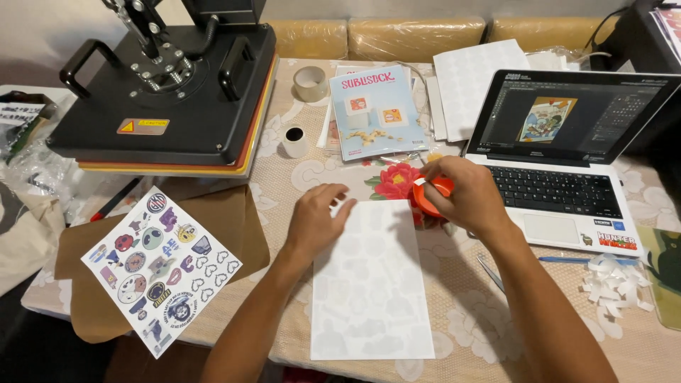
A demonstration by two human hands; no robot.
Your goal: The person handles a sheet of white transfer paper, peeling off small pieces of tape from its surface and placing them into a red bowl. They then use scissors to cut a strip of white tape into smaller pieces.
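A white sheet (372,284) with faint shapes lies flat on the table in front of me. My left hand (316,220) rests on its top left corner, fingers spread and pressing it down. My right hand (464,195) grips an orange tape dispenser (434,196) just past the sheet's top right corner, with a bit of tape at the fingertips. A printed sticker sheet (159,266) with several colourful designs lies to the left on brown paper (227,227).
A black heat press (170,85) stands at the back left. An open laptop (567,163) sits at the right. A booklet (376,113), two tape rolls (310,83), a stack of white sheets (475,81), paper scraps (613,280) and tweezers (489,273) lie around.
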